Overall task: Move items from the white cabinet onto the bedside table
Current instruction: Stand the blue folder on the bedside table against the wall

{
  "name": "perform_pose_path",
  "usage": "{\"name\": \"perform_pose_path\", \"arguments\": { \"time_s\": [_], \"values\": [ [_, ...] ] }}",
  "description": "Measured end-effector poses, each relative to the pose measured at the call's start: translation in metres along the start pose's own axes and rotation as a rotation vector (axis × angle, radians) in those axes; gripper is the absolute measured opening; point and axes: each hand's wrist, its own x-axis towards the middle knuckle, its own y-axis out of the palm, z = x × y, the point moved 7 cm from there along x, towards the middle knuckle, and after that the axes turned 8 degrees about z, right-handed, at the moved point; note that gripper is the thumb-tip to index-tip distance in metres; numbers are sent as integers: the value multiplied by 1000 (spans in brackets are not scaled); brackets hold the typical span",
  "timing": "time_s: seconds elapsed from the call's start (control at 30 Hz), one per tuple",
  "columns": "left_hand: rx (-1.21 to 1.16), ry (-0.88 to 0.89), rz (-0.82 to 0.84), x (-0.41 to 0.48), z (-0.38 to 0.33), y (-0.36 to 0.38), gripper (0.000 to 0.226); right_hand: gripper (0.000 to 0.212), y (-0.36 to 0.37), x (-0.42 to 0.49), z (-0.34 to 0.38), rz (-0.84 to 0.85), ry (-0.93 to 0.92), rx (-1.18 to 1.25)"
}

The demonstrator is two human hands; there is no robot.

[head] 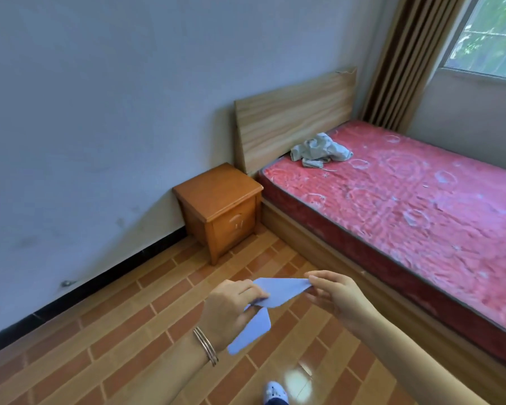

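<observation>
Down at the bottom edge, one white shoe (276, 392) on the brick-pattern floor (114, 331). Just above, two thin blue sheets (278, 293), up in the air between both hands and not yet near the bedside table. Pinched at the left end by the left hand (231, 309), fingers curled over the paper, bangles (206, 346) on that wrist. Pinched at the right tip by the right hand (338, 296), fingertips closed on the top sheet (287, 289) only. Top sheet nearly flat, long way running left to right. Second sheet (251, 331) hanging from the left hand, long way slanting down toward that wrist. Probably very light, bendy and easy to crease; best held softly at the edges. Farther off, against the wall (100, 112), the orange bedside table (216, 187), well apart from the hands. Beside it, a red mattress (406, 200) with a crumpled grey cloth (319, 149) near the wooden headboard (292, 112). Farthest away, striped curtain (400, 59) and window (491, 36). No white cabinet to be seen
</observation>
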Motion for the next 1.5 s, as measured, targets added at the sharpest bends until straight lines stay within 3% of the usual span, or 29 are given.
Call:
{"name": "perform_pose_path", "arguments": {
  "time_s": [0.2, 0.4, 0.53, 0.73, 0.87, 1.0, 1.23, 1.5],
  "values": [
    [55, -268, -20, 69, 58, -7, 9, 16, 2, 85, 65, 99, -129, -304],
    [-183, -515, -88, 123, 123, -15, 5, 4, 9, 153, 134, 161, -374, -816],
    [-176, -520, -69, 147, 147, -12, 14, 15, 16, 189, 158, 157, -468, -919],
    [-179, -542, -40, 187, 199, -6, 7, 21, 30, 254, 172, 261, -463, -976],
    [-217, -572, -7, 212, 241, -3, 10, 24, 40, 307, 184, 233, -427, -952],
    [-236, -510, -83, 248, 289, -25, 18, 32, 58, 362, 208, 162, -484, -1049],
    [3, -413, -31, 329, 377, -45, 10, 17, 87, 466, 260, 81, -530, -1237],
    [39, -469, -2, 390, 475, -31, 8, 9, 105, 578, 289, 148, -494, -1356]
  ]
}}
